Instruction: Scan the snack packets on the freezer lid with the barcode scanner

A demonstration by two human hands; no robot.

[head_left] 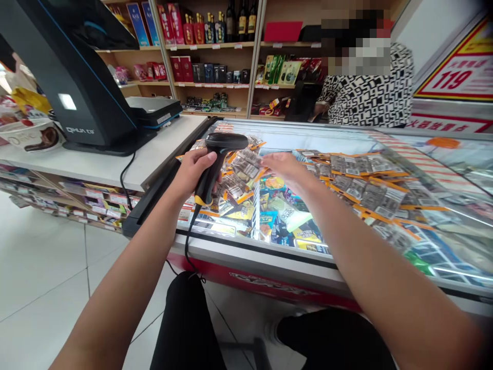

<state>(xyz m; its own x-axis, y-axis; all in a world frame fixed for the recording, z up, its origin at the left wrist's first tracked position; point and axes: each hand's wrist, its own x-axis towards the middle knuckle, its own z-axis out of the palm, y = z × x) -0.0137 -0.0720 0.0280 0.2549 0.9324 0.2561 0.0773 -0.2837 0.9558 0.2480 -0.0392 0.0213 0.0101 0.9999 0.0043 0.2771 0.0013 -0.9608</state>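
My left hand [194, 167] is wrapped around the handle of a black and yellow barcode scanner [210, 174], its head pointing right and its cable hanging down. Just right of it, my right hand [287, 167] pinches the edge of a small clear packet [246, 163] with an orange border, held close to the scanner head. More such packets [236, 186] lie under and beside the scanner on the glass top of a chest freezer [223, 226]. A larger spread of the same orange-edged packets [365, 180] covers the glass to the right of my right hand.
A black point-of-sale machine [92, 103] stands on the white counter [162, 139] at left, near an ice-cream tub [34, 136]. Shelves [211, 46] of boxes and bottles line the back. A person in a patterned shirt [370, 97] is behind the freezer.
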